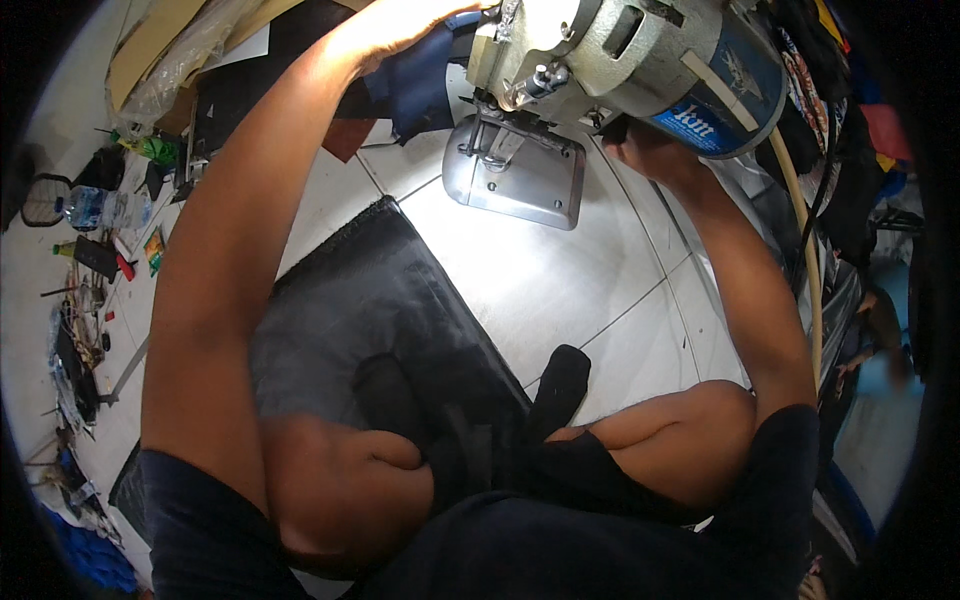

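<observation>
A cloth cutting machine (560,60) with a grey metal body and a round motor stands in front of me at the top right. Its flat steel base plate (530,180) rests on the white tiles, lit by a bright lamp. My left hand (425,22) reaches to the machine's left side at the top edge of the view; its fingertips are cut off or hidden there. Below the motor is my right hand (655,155), its fingers curled and partly hidden behind the machine. Dark blue cloth (415,90) lies below my left hand, left of the machine.
I sit on the tiled floor with a black mat (340,290) under my legs. Brown paper and plastic wrap (190,60) lie far left, with a water bottle (90,208) and scattered small items. A pale pole (797,215) and piled cloth (870,130) are at the right.
</observation>
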A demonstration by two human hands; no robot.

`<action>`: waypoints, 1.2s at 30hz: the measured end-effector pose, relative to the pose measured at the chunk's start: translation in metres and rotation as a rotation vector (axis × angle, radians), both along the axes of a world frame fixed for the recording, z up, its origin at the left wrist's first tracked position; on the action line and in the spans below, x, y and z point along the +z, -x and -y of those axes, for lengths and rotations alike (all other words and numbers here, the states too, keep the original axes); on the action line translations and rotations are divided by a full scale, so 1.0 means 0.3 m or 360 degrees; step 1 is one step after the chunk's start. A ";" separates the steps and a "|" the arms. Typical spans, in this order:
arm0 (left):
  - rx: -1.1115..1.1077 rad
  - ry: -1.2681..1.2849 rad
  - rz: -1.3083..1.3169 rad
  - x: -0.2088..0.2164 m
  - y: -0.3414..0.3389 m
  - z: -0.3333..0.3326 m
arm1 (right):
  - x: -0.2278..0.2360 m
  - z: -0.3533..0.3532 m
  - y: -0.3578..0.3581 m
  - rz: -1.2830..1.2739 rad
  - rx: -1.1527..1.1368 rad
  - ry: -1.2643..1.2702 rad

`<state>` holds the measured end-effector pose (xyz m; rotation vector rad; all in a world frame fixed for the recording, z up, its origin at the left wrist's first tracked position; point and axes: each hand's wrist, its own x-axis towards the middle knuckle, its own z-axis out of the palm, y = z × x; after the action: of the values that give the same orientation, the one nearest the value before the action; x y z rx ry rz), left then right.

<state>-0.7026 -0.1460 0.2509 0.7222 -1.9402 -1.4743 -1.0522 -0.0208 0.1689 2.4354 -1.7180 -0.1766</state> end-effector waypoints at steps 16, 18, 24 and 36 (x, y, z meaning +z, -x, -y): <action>0.1004 -0.0502 0.0270 -0.314 -0.269 -0.147 | 0.048 0.006 -0.028 -0.0156 0.0914 0.0981; 0.1042 -0.0487 0.0321 -0.319 -0.263 -0.166 | 0.046 -0.011 -0.027 -0.0131 0.0813 0.0844; 0.1048 -0.0492 0.0281 -0.331 -0.280 -0.165 | 0.073 -0.016 -0.044 -0.1133 0.0817 0.1039; 0.1048 -0.0509 0.0257 -0.335 -0.277 -0.173 | 0.014 0.030 0.038 -0.1930 0.1146 0.1507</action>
<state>-0.6194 -0.0942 0.1503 1.4921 -1.3657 -1.3267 -1.0636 -0.0298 0.1731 1.4499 -0.2280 -0.4648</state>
